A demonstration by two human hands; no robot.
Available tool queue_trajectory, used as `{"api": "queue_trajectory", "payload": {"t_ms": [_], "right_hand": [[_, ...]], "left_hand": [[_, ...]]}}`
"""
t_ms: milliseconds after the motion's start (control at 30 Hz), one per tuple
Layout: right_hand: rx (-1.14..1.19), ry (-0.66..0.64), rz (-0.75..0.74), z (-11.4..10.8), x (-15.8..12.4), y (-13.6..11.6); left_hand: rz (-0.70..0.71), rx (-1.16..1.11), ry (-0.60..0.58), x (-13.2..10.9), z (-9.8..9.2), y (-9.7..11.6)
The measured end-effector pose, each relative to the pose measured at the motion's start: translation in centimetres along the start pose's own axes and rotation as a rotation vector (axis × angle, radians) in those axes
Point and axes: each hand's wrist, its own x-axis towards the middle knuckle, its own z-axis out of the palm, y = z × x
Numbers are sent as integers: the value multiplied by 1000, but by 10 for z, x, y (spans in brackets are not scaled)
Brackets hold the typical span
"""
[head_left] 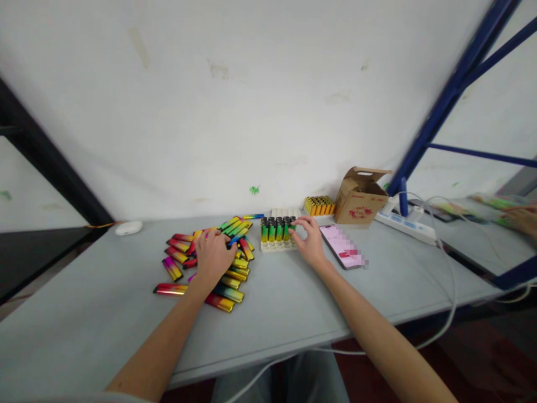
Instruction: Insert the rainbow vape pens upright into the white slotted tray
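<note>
My left hand [213, 254] rests over a loose pile of flat, shiny tubes [230, 282] in red, yellow, green and blue. Its thumb and fingers close around the black end of a blue tube [240, 235]. To the right, several green-and-yellow tubes with black tops [272, 230] stand upright in rows in a white holder [280, 246]. My right hand [308, 239] reaches to the right end of these rows, thumb and forefinger curled about a tube there. Its fingers partly hide that tube.
Behind stand a block of orange-yellow tubes [319, 206] and an opened cardboard box [361, 197]. A phone [342, 246] lies right of my right hand. A white power strip [406, 226] with cables runs by the blue frame. A white case [128, 228] lies far left. Another person's hand [522, 218] shows far right.
</note>
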Motion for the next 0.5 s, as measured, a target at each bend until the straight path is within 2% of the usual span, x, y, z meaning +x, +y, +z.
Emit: {"api": "queue_trajectory", "payload": {"t_ms": [200, 267, 400, 500], "right_hand": [[-34, -5, -35, -2, -1, -3], [-46, 7, -42, -2, -1, -5], [-57, 29, -32, -4, -1, -6], [-66, 34, -28, -4, -1, -6]], "left_hand": [[20, -20, 60, 0, 1, -1], [70, -56, 90, 1, 0, 0], [211, -138, 141, 0, -3, 8], [198, -118, 166, -5, -7, 17]]}}
